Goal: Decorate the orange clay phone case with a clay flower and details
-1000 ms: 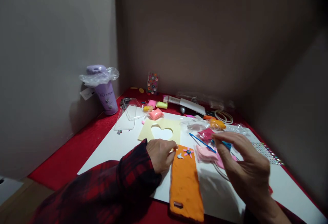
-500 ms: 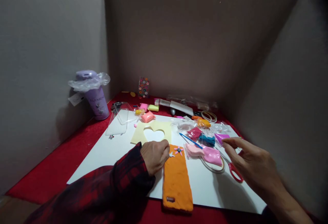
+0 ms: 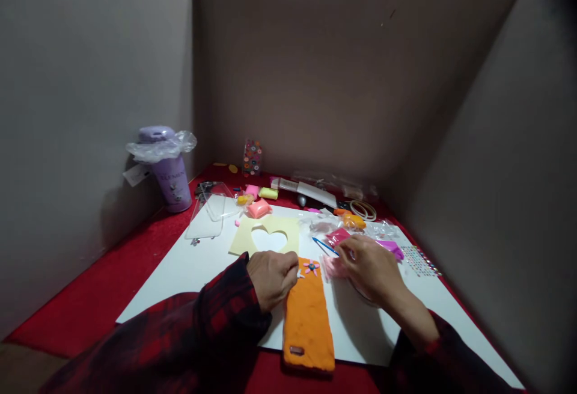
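Observation:
An orange clay-covered phone case (image 3: 309,316) lies upright in front of me, with a cutout near its lower end. A pink flower with a dark centre (image 3: 311,267) sits near its top, beside a pale flower piece (image 3: 300,274) partly hidden by my left hand. My left hand (image 3: 274,277) is closed at the case's upper left edge; its fingertips are hidden. My right hand (image 3: 372,267) has its fingers pinched together above the clay packets, by the end of a blue pointed tool (image 3: 324,246). What it pinches, if anything, cannot be made out.
A yellow sheet with a heart cutout (image 3: 289,237) lies on the white board (image 3: 157,286). Beyond are clear phone cases (image 3: 205,225), a salmon clay packet (image 3: 259,208) and a lilac tumbler (image 3: 171,180). A gem sheet (image 3: 421,261) lies at right.
My right hand has moved left from beside the scissors to over the clay packets, now covering the scissors and uncovering the gem sheet. My left hand has stayed at the case.

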Demonstrator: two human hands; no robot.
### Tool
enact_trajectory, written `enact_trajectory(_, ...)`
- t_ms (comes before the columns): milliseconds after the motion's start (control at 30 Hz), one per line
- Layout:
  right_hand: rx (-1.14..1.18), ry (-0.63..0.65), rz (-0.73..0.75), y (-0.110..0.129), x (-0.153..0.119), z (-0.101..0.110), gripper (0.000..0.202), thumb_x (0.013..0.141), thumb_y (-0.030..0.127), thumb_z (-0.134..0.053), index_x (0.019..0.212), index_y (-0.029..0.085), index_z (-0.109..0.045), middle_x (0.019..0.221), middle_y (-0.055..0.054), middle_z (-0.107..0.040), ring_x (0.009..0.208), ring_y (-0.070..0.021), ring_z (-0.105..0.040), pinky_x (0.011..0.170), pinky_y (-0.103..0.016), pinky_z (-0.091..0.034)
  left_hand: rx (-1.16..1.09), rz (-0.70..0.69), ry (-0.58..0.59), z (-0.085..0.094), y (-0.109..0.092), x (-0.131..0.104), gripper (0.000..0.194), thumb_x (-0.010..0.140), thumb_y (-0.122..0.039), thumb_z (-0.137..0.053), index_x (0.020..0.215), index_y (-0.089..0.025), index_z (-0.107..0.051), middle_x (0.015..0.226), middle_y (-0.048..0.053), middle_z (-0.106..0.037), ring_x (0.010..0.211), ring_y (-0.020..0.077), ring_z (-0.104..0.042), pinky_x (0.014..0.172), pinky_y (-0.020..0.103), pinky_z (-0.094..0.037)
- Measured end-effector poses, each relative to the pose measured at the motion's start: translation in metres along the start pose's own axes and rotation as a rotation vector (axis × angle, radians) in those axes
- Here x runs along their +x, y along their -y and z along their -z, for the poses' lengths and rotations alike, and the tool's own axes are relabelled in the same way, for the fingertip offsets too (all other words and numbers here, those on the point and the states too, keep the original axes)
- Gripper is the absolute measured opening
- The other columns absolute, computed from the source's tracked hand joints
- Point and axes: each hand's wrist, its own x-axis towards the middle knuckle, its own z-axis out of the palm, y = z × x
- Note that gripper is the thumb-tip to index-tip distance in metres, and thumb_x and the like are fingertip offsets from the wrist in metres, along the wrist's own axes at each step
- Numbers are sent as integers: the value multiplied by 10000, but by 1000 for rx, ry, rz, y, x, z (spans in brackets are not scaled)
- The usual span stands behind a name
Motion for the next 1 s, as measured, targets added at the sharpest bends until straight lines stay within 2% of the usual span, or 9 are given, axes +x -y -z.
enact_trajectory(200, -5, 5, 46, 6, 7, -21, 200, 756, 110, -457, 612, 176, -579, 632, -28, -588, 558, -124, -512, 487, -239, -214, -35, 22, -13, -2, 1, 1, 341, 853, -352, -348, 598, -199, -516, 516, -19, -478, 497, 102, -419, 512, 242, -225)
enact_trajectory(400, 72, -38, 45, 5, 0, -8, 138, 767, 156, -479, 760, 199, -610, 693, -25, -609, 622, -158, -544, 505, -243, -288, -74, 25, -1, -3, 1, 1, 340, 854, -388, -369, 654, -203, -571, 572, -6, -558, 556, 116, -498, 527, 238, -255)
enact_trajectory(500, 196, -73, 33, 10, -10, 3, 238, 817, 210, -462, 1025, 212, -577, 726, -12, -624, 609, -138, -553, 527, -238, -366, -118, 77, -24, -3, 0, 1, 262, 846, -377, -392, 834, -217, -601, 596, -10, -582, 567, 127, -528, 537, 234, -291)
enact_trajectory(600, 591, -52, 98, 19, -24, 9, 170, 849, 228, -448, 921, 193, -598, 753, -17, -630, 596, -115, -545, 560, -235, -421, -192, 69, -61, -2, -1, 1, 335, 851, -370, -394, 1125, -222, -517, 608, -21, -584, 556, 130, -536, 553, 232, -336)
enact_trajectory(667, 737, 6, 136, 25, -33, 11, 156, 854, 233, -463, 899, 192, -607, 791, -24, -638, 634, -114, -560, 562, -220, -435, -227, 10, -67, -2, -1, 0, 412, 858, -386, -387, 1239, -235, -435, 641, -21, -600, 577, 132, -549, 571, 232, -357)
enact_trajectory(733, 815, 45, 167, 29, -38, 13, 152, 848, 230, -481, 890, 199, -624, 761, -15, -643, 626, -112, -570, 553, -209, -446, -264, -70, -46, -2, -1, 0, 377, 868, -381, -375, 1207, -247, -473, 718, -7, -632, 637, 129, -571, 598, 226, -374)
enact_trajectory(800, 855, 46, 162, 30, -42, 13, 146, 835, 230, -505, 875, 209, -644, 749, -11, -656, 636, -120, -592, 572, -213, -468, -295, -147, 2, -2, -1, -1, 290, 872, -342, -370, 1048, -240, -576, 781, 3, -651, 689, 121, -581, 614, 212, -379)
enact_trajectory(867, 885, 16, 141, 29, -43, 12, 128, 815, 235, -538, 856, 217, -658, 763, -13, -671, 674, -136, -617, 607, -224, -490, -294, -192, 44, -2, -1, -1, 253, 869, -303, -376, 910, -224, -612, 772, 3, -652, 685, 114, -577, 602, 204, -371)
enact_trajectory(1000, 983, -77, 77, 23, -45, 7, 115, 788, 238, -582, 861, 224, -668, 709, -6, -648, 594, -120, -593, 561, -216, -489, -211, -211, 21, 0, -1, -2, 243, 872, -335, -396, 848, -214, -605, 703, 2, -640, 622, 112, -555, 550, 219, -324)
